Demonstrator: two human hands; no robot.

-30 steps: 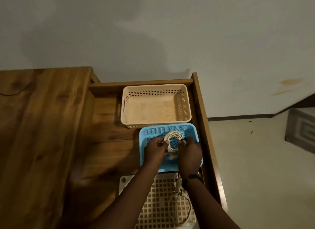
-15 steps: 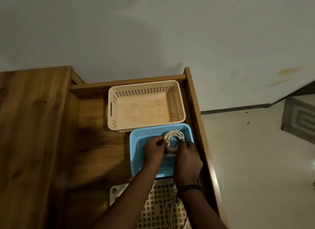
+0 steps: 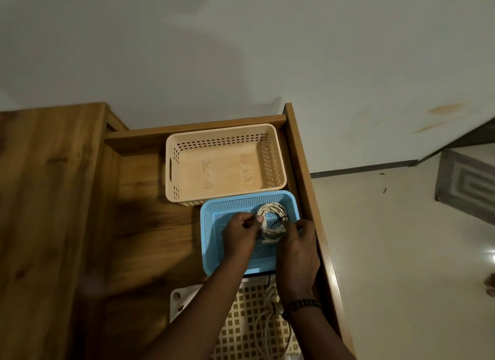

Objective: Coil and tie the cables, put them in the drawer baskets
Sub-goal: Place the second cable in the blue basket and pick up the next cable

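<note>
White cable coil [image 3: 271, 220] over the blue basket [image 3: 214, 241], both hands working its tie.

Since a second ago the coil has barely shifted; a thin black tie [image 3: 278, 221] now shows across it. The left hand [image 3: 241, 235] pinches the coil at nine o'clock, the right hand [image 3: 296, 248] at three o'clock curls on the tie. Tying looks nearly done. Peach basket [image 3: 222, 166] at twelve o'clock; loose cable [image 3: 263, 330] in the cream basket [image 3: 241, 330] at six.
</note>
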